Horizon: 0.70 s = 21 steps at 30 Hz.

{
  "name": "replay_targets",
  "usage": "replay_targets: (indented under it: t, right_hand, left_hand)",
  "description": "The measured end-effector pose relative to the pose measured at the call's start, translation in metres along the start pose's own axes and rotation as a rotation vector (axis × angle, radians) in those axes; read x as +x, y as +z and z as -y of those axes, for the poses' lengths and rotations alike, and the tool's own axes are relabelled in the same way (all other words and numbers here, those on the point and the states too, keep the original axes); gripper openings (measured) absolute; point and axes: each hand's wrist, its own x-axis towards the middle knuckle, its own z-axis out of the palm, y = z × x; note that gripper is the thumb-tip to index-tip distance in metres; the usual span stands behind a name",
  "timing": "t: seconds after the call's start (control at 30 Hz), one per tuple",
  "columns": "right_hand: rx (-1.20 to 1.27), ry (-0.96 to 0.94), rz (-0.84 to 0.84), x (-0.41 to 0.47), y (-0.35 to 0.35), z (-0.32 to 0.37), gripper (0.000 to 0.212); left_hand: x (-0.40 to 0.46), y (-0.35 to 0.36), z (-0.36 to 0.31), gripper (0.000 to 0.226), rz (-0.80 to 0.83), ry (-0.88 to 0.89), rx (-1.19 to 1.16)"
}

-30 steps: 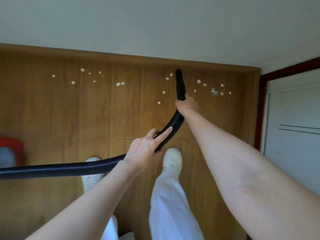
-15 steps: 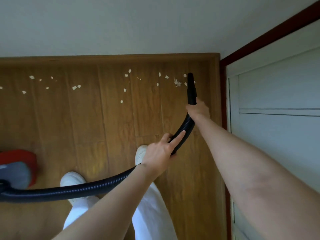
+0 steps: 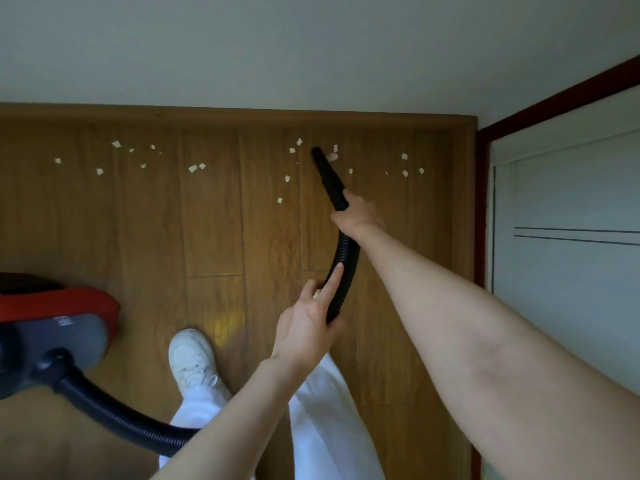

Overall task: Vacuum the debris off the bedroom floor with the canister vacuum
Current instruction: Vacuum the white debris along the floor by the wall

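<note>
Right hand (image 3: 358, 213) grips the stiff nozzle (image 3: 329, 178) at centre; left hand (image 3: 308, 327) curls round the floppy, light hose (image 3: 343, 268), forefinger extended.

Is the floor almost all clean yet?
Not yet. The right hand aims the nozzle at scraps by the wall; the left hand holds the hose. Paper bits still dot the floor on both sides.
</note>
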Motion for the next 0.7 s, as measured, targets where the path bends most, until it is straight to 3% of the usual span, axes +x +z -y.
replay_targets:
  t: [0.4,0.7]
  right_hand:
    - [-0.267,-0.120,0.060,-0.044,0.109,0.104,0.064]
    - [-0.247,-0.067,-0.021,-0.048,0.099,0.073,0.064]
  left_hand:
    - [-0.065,-0.075,0.108,0.080,-0.019,-0.098,-0.178]
    - [-0.067,-0.061,0.093,0.078,0.036,-0.064,-0.165]
